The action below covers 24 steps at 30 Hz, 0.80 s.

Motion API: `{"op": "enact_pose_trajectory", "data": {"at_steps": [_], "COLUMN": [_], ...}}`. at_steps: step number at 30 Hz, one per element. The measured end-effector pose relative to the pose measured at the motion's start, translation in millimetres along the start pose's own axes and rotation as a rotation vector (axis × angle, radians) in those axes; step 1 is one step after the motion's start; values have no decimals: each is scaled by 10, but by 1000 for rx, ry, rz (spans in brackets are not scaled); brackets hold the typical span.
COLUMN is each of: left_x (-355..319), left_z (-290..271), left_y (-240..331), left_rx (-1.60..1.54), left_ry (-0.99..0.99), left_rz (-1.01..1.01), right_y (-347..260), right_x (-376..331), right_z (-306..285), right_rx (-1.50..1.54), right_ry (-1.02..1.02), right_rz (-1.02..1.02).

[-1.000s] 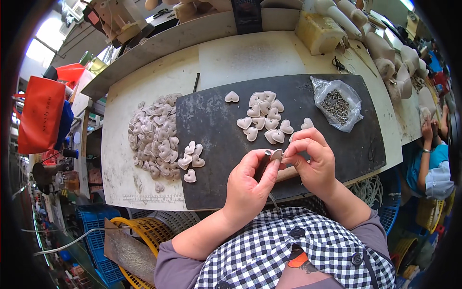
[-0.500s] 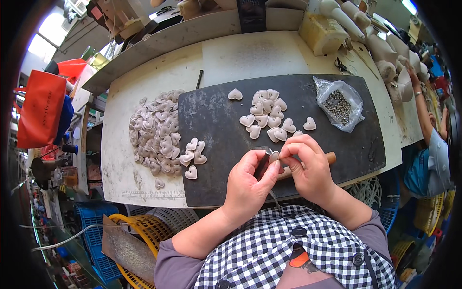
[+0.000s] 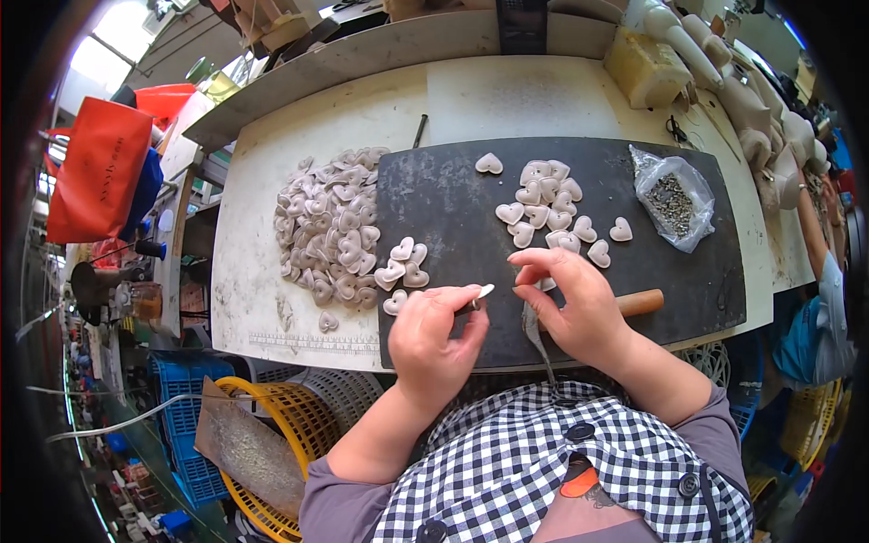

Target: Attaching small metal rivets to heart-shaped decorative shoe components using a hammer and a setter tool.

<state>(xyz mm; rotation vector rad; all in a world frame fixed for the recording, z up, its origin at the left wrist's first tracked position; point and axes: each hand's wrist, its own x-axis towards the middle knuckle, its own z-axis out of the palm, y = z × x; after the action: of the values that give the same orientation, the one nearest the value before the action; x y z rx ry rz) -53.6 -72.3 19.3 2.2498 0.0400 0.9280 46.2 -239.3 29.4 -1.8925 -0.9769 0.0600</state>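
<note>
My left hand is closed over the dark mat, pinching a pale heart-shaped padded piece seen edge-on at the fingertips. Something dark shows beneath its fingers, too little to name. To its right hovers my right hand, thumb and forefinger apart with nothing visible between them. A wooden handle sticks out from behind that hand; its other end is hidden. Between both hands hangs a grey strap-like strip. Beyond the right hand lies a cluster of heart pieces, and several more lie by the left hand.
A large heap of hearts covers the left part of the pale table. On the mat's right side rests a clear plastic bag of small metal bits. A yellow basket stands below the table's left front edge. Another person's arm shows far right.
My hands have come apart, the left moving left with the heart piece and the right letting go of it. The view has shifted, so the table sits further right.
</note>
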Motion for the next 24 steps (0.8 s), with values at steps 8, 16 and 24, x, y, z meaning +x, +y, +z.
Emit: {"op": "enact_pose_trajectory", "data": {"at_steps": [8,16,24], "left_x": [-291,17,260], "left_z": [-239,-327,-280], "left_y": [-152,-384,-419], "left_rx": [270,-42,135], "left_ry": [-334,-425,-587], "left_rz": [-64,-560,-612], "right_y": [-40,-77,-59], "right_x": [-43,-123,-152], "right_z": [300,412,463], "right_rx": [-484,-548,-613], "right_ry": [-304,-358,-336], "right_rz": [-351,-332,-344]}}
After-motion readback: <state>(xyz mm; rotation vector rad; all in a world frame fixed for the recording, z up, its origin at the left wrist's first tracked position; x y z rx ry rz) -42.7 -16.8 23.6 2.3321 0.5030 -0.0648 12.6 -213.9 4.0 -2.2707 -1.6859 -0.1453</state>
